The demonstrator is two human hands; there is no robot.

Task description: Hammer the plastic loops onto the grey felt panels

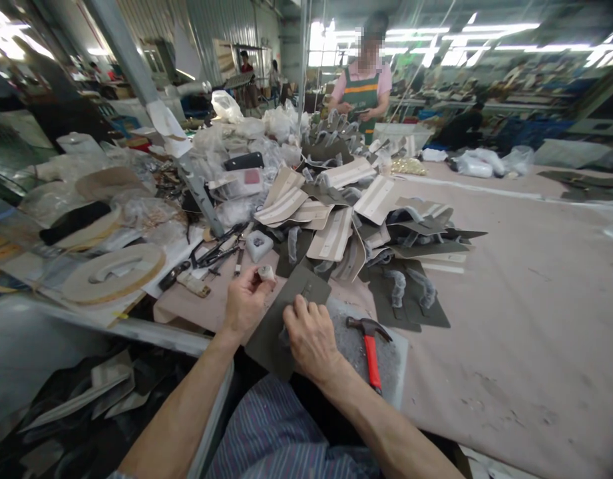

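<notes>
Two hands work together: my left hand [246, 301] pinches a small pale roll [265, 273]; my right hand [311, 339], grip unclear, pins the olive leather panel [271, 342] steady, a hammer [370, 352] handy beside it.

Single head-worn camera, looking forward and down over the person's own bare left hand [246, 299] and right hand [311, 339], both close to the lens at lower centre of frame. It faces across a long beige cloth-covered worktable [486, 332] towards a standing co-worker in a green apron [363, 96] on the far side. The wide view reaches a distant corrugated metal wall [226, 33], upper left.
</notes>
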